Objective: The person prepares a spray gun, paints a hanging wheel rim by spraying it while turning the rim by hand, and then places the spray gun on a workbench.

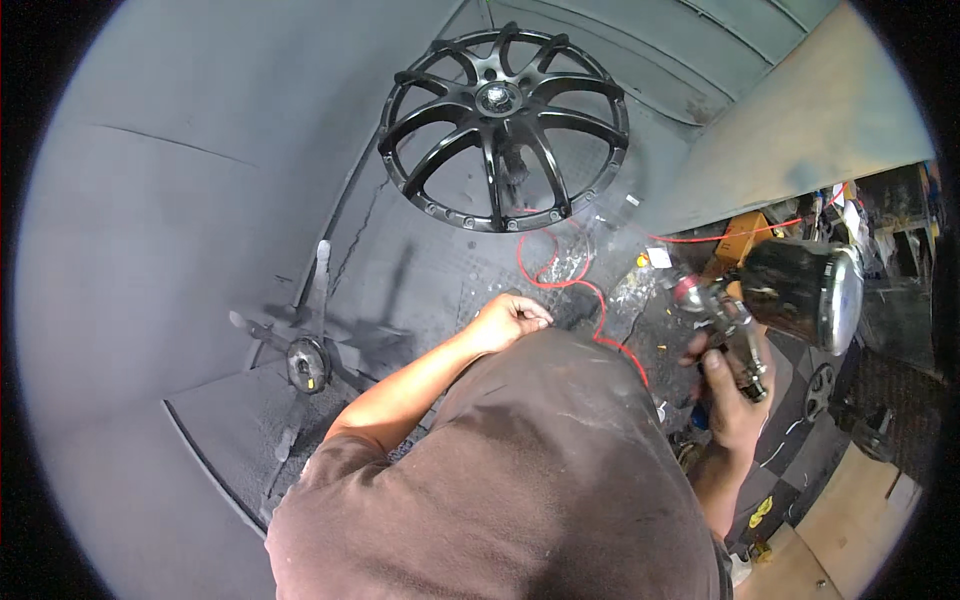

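Note:
My right hand (735, 395) is wrapped round the handle of a metal spray gun (735, 340), at the right. A dark, shiny paint cup (800, 293) with a silver end is attached to the gun and tilted on its side. My left hand (512, 322) is close to the front of my body, fingers curled in, with nothing visible in them. Beyond it, apart from both hands, a glossy black multi-spoke wheel rim (490, 120) sits raised on a stand. The stand is mostly hidden beneath the rim.
A red air hose (600, 325) winds over the stained floor between my hands. At the left is a dust-coated stand (308, 365) with spread arms. Grey walls (180, 230) enclose the left side. An orange-brown box (742, 238) and a pale panel (800, 120) are at the right.

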Available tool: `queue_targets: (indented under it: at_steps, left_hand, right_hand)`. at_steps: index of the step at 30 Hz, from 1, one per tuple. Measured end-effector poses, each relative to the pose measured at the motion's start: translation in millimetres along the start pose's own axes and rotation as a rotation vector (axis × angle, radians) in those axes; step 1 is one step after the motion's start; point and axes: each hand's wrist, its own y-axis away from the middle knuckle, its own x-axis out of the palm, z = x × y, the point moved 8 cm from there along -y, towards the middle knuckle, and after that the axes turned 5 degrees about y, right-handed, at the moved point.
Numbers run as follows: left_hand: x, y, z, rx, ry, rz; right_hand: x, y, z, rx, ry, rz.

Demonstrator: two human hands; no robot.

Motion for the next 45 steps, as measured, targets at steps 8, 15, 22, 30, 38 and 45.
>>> queue_targets:
  at_steps: [8, 15, 22, 30, 38, 45]
  left_hand:
    - [-23, 7, -51, 0.183, -0.065, -0.323]
    - [-53, 36, -45, -0.090, -0.482, -0.485]
    - [40, 61, 63, 0.170, -0.690, -0.020]
    - [-58, 24, 29, -0.222, -0.151, -0.285]
    - [-227, 2, -27, 0.206, 0.875, -0.584]
    - [-299, -14, -68, 0.209, 0.790, -0.464]
  right_hand:
    - [27, 9, -53, 0.143, -0.054, 0.473]
    - [20, 3, -37, 0.159, -0.039, 0.631]
    - [6, -52, 33, -0.003, 0.034, 0.550]
    - [41, -144, 138, -0.163, 0.197, 0.402]
    - [70, -237, 202, -0.208, 0.469, 0.142]
    - [92, -289, 196, -0.141, 0.566, 0.038]
